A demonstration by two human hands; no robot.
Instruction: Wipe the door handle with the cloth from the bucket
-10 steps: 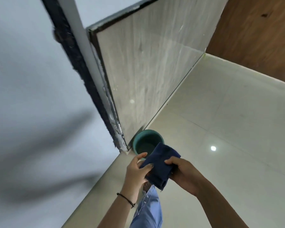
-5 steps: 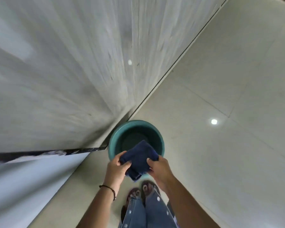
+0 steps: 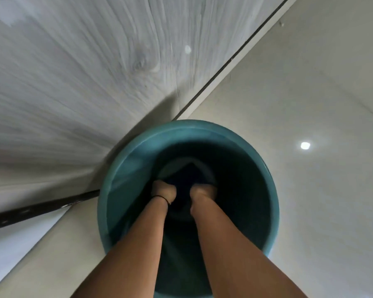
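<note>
Pale floor tiles (image 3: 310,93) surrounded the bucket (image 3: 125,160); both hands' fingers (image 3: 163,186) gripped the soft, probably sodden cloth (image 3: 187,179) at its near edge.

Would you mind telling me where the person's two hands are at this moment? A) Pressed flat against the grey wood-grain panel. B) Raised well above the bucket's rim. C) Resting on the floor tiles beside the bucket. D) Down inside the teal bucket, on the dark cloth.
D: the left hand and right hand reach deep inside the teal bucket, each with a grip on the dark cloth near its bottom.
</note>
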